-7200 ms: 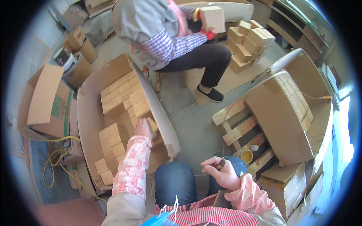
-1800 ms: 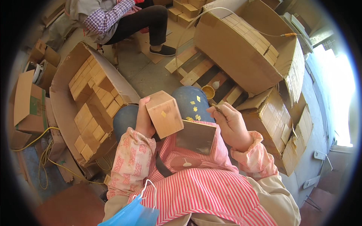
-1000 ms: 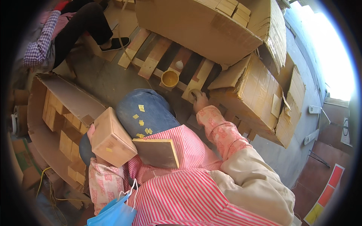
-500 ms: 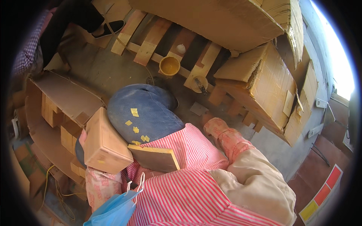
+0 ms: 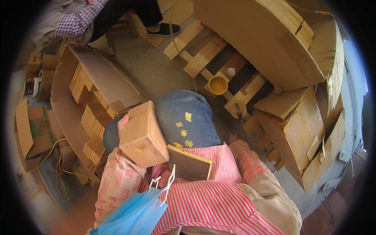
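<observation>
The left hand [image 5: 122, 124] grasps a small closed cardboard box [image 5: 143, 134] from behind, fingers wrapped over its far top edge, holding it above the lap. It looks light and stiff, best gripped across opposite faces. The right hand is out of sight. Beyond the fingers, an open carton [image 5: 68, 113] holds more such boxes.

a yellow cup [image 5: 218, 85] sits on a wooden pallet [image 5: 219, 66] — stacked cardboard cartons [image 5: 297, 129] just beside it.
</observation>
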A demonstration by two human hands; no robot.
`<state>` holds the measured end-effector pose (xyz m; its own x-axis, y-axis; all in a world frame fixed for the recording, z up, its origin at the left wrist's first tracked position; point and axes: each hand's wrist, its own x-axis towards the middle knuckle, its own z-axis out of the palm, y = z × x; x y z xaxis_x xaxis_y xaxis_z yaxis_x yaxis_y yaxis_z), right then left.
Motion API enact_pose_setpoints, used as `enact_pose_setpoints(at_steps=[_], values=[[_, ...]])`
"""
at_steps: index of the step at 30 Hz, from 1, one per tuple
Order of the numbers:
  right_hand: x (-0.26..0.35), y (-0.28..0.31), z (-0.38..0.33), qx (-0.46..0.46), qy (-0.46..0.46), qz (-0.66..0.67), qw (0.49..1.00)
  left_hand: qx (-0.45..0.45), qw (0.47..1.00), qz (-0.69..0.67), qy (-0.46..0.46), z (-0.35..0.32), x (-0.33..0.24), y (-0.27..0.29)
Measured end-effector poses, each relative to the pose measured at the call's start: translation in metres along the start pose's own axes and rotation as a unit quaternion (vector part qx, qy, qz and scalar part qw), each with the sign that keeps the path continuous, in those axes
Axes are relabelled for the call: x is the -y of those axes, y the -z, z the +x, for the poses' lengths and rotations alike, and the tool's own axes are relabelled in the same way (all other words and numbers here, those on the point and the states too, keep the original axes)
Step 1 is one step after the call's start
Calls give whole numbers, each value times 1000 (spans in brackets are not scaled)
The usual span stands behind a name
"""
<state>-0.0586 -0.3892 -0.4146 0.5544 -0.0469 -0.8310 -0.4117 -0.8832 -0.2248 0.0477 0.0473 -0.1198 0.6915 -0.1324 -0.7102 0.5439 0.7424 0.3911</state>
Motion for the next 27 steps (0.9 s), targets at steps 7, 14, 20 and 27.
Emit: enact_pose_setpoints(at_steps=[7, 14, 20, 27], values=[[1, 16, -29, -182, 107, 203, 956, -23, 998, 30, -48, -4, 15, -20], [40, 125, -124, -270, 231, 282, 891, 65, 998, 8, -17, -5, 17, -17], [97, 224, -207, -285, 307, 544, 727, 79, 996, -38, -28, 4, 34, -4], [187, 255, -297, -103, 469, 540, 692, 113, 991, -73, -9, 18, 40, 1]])
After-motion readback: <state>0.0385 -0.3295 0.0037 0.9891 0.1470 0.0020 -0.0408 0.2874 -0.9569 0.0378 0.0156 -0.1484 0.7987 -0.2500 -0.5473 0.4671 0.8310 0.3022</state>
